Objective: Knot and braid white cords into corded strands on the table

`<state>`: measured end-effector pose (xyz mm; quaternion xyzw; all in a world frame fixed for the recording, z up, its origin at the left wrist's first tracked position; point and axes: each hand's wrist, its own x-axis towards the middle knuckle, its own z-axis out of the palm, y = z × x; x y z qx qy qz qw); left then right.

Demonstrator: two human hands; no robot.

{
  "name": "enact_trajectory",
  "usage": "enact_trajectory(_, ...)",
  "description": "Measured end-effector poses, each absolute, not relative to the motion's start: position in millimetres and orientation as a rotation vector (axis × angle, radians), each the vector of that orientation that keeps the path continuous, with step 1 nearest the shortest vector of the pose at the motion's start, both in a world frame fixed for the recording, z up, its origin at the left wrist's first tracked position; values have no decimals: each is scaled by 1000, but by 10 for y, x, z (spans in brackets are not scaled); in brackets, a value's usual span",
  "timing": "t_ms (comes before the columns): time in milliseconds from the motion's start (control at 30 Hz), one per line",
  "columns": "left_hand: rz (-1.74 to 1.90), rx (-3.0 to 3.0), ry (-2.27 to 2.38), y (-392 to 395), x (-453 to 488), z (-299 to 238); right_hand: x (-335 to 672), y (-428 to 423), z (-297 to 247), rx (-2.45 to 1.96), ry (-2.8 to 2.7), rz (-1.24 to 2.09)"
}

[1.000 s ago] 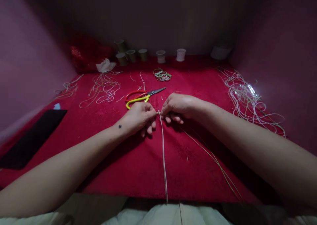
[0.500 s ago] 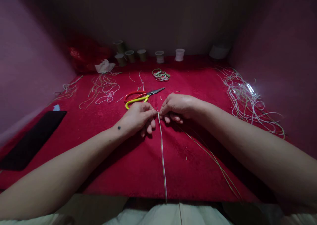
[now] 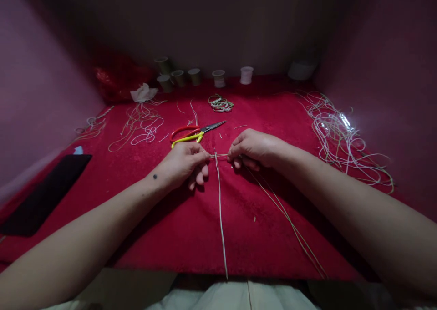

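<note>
My left hand (image 3: 191,162) pinches thin cord between thumb and forefinger at the middle of the red cloth. Opposite it, my right hand (image 3: 247,150) pinches the other side, so a short stretch of cord (image 3: 221,155) runs level between them. Pale cords (image 3: 220,210) hang from this crossing toward the table's front edge. Two greenish cords (image 3: 285,212) trail from under my right hand down to the right. Scissors (image 3: 201,130) with one red and one yellow handle lie just beyond my left hand, blades pointing right.
Several thread spools (image 3: 219,78) stand along the back. A knotted green and white cord bundle (image 3: 221,103) lies before them. Loose cords spread at left (image 3: 148,128) and right (image 3: 336,139). A black flat object (image 3: 48,194) rests at the left on the red cloth (image 3: 164,237).
My hands have drawn apart, left hand to the left and right hand to the right. The cord between them now shows as a straight stretch.
</note>
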<state>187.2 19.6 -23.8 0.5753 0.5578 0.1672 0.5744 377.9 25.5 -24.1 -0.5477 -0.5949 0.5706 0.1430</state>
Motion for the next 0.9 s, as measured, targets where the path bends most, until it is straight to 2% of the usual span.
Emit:
enact_trajectory(500, 498, 1531, 1423, 58, 1996, -129, 3647, 209, -219, -1587, -1698, 1575)
enact_trajectory(900, 570, 1409, 1337, 92, 1990, -168, 3591, 167, -192, -1593, -1707, 1528)
